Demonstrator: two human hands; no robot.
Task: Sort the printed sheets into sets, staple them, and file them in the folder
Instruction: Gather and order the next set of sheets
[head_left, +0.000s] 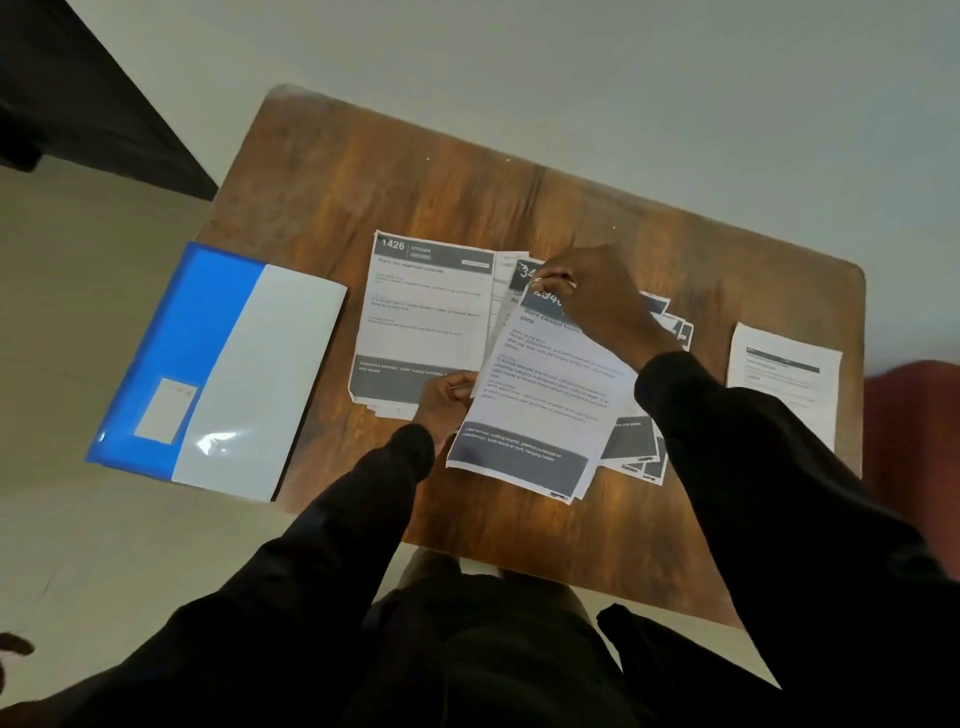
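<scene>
From the head camera, a small brown wooden desk (467, 176) with rounded corners stands on a pale floor, with a dark piece of furniture (78, 88) off its far left corner and something reddish (909, 405) blurred at the right edge. A blue and white folder (218, 369) lies closed on the left end of the desk, hanging a little past the edge, with a small pale label on its blue part. At the right end a single printed sheet (784, 379) lies well apart from the rest, its near part hidden behind the right sleeve (779, 467).

In the middle lies a small stack headed "1426" (426, 317), white with a dark header band and a dark band across its foot; more sheet edges peek out beneath its near side. Just to its right sits a fanned pile of sheets (644, 447) of the same layout, largely covered by the arm and by the page held above it.

The right hand (597, 301) pinches the top corner of a lifted sheet (540, 395) headed with a number starting "234" and the words "Store cleaned"; its grip is clamped on that corner, and the sheet slopes over the pile. The left hand (441, 400) rests at the near right corner of the "1426" stack, fingers curled; whether its grip is pinching paper or only touching it cannot be told. Both dark sleeves block much of the near desk.
</scene>
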